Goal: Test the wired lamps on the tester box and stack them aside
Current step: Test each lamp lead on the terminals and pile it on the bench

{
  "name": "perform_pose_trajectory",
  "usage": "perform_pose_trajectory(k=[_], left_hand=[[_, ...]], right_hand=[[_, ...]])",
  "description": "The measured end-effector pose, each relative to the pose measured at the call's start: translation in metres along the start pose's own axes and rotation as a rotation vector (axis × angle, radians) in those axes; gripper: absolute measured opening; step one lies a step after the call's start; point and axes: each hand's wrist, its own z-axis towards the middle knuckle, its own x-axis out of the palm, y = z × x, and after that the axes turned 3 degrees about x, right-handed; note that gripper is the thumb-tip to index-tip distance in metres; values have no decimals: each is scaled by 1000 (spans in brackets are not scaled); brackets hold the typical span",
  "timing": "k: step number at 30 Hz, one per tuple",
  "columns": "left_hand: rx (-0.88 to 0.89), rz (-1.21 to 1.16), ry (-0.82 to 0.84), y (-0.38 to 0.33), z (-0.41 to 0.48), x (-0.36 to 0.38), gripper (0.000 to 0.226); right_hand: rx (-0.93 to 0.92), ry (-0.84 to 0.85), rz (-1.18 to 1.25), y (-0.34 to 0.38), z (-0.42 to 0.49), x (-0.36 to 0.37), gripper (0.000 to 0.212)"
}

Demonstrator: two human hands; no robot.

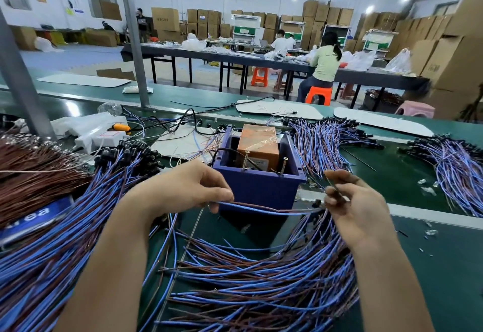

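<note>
A person holds one wired lamp [261, 207] stretched between both hands, just in front of the blue tester box [257, 185]. The left hand [190, 190] pinches the blue and brown wire ends between thumb and fingertips. The right hand [358, 206] has its fingers curled and pinches the other end, by the little black lamp head [317, 203]. An orange block [257, 146] sits inside the box. A big pile of lamps [261, 279] lies on the green table [418, 266] under the hands, and a second pile [52, 253] lies to the left.
</note>
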Motion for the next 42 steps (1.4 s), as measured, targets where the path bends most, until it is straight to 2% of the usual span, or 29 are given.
perform_pose_trajectory(k=[6,9,11,15,19,21,24,26,29,35,42], left_hand=[[1,12,-29,7,-6,-12,9],[19,-36,-64,8,-7,-15,5],[52,-137,-112,6,-7,-17,3],[130,-382,-109,0,-7,-15,23],[154,-542,-173,-6,1,-5,17],[132,-615,-215,-9,8,4,12],[108,-684,-247,-14,17,19,10],[109,-707,-249,-17,22,30,6],[99,-731,-270,-20,28,44,8],[78,-757,-290,-23,34,60,14],[67,-675,-336,-23,36,65,16]], right_hand=[[-224,-199,-481,-1,16,-21,42],[-274,-259,-637,-5,23,-27,45],[-260,-243,-726,-7,26,-30,43],[-226,-175,-1116,-12,23,-28,31],[-263,-103,-1421,-12,11,-12,22],[-323,-20,-1288,-8,0,-1,12],[-311,271,-916,-7,-23,22,5],[-391,354,-881,-15,-30,33,6],[-487,312,-871,-28,-34,43,13],[-478,247,-882,-35,-28,38,19],[-464,160,-920,-38,-25,37,22]])
